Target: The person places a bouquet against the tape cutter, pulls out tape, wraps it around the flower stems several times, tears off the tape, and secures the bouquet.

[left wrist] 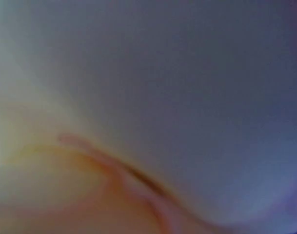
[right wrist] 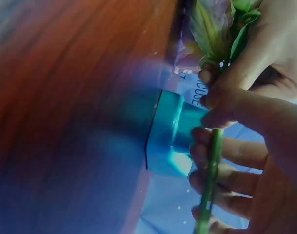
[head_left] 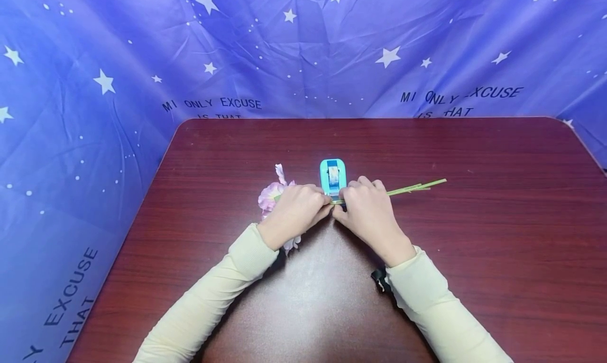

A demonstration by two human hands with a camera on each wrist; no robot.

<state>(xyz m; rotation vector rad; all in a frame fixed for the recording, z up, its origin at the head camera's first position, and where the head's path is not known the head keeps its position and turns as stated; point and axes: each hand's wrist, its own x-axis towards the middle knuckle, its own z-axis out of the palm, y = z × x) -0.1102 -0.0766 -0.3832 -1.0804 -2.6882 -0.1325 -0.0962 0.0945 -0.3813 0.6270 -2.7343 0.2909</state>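
Pink-purple flowers (head_left: 269,196) on green stems (head_left: 417,187) lie across the front of a turquoise tape dispenser (head_left: 324,179). My left hand (head_left: 297,206) pinches the stems just below the blossoms. Close beside it, my right hand (head_left: 372,209) holds the same stems between thumb and curled fingers, and their cut ends stick out to the right. In the right wrist view, green leaves (right wrist: 240,44) show by the left hand's fingers. Whether tape is between the fingertips cannot be seen. A pale blur, too close to make out, covers most of the left wrist view.
The dark red wooden table (head_left: 498,236) has rounded far corners. Behind and to the left hangs a blue-purple cloth (head_left: 303,52) with white stars and lettering. A black strap (head_left: 381,280) shows under the right wrist.
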